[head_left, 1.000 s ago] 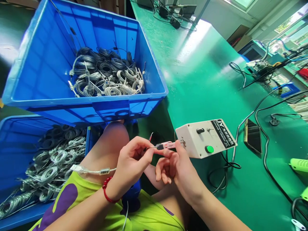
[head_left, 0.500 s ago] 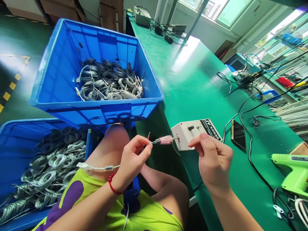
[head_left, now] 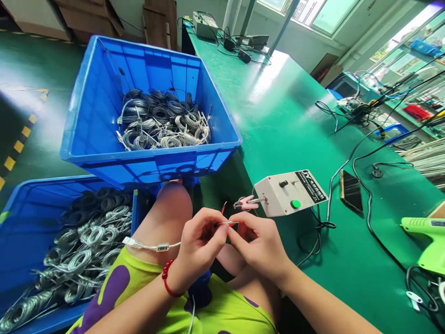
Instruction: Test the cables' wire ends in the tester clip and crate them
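Observation:
My left hand (head_left: 203,239) pinches the stripped end of a USB cable (head_left: 173,246), with thin wires showing at its fingertips. A red wire (head_left: 224,207) sticks up beyond them. My right hand (head_left: 260,243) meets the left and pinches the thin pale wires (head_left: 228,222) between thumb and forefinger. The cable's plug (head_left: 130,242) and metallic bead (head_left: 162,247) hang over my thigh to the left. Just beyond my fingers is a pink-sleeved clip (head_left: 246,202) on the shaft of a beige machine box (head_left: 278,204), holding no wire.
A blue bin (head_left: 156,162) of coiled cables stands ahead to the left, another bin (head_left: 83,180) of coils lower left. On the green table (head_left: 278,125) lie a phone (head_left: 351,192), black cords and a green glue gun (head_left: 426,241).
My right hand has moved left and down from the machine box to meet my left hand. The wires have come out of the clip, and the box's green button now shows.

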Tool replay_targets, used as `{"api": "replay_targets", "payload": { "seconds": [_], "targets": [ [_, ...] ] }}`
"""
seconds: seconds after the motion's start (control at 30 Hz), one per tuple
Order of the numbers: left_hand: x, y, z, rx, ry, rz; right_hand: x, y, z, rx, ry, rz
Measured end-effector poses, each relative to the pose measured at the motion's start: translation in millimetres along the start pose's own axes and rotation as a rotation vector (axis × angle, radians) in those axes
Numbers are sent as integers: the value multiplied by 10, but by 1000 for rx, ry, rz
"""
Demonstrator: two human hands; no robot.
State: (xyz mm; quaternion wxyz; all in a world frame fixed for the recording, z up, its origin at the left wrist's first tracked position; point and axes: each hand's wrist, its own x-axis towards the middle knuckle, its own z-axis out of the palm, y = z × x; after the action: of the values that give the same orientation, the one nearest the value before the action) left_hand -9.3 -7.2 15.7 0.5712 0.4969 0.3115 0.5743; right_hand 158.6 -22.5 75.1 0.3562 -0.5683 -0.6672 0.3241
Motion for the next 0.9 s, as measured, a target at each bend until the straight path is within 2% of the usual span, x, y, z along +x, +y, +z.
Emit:
{"api": "replay_targets", "payload": {
  "seconds": [0.1,0.27,0.67,0.9],
  "targets": [
    [8,-1,-11,38,-22,51,59,65,-17,201,-62,144],
    [57,-2,-14,75,-53,108,72,18,-91,381,-48,138],
    [71,-63,-24,86,-128,111,85,5,-123,434,-32,141],
    [157,1,-133,71,-314,250,90,53,-114,554,-47,194]
  ]
}}
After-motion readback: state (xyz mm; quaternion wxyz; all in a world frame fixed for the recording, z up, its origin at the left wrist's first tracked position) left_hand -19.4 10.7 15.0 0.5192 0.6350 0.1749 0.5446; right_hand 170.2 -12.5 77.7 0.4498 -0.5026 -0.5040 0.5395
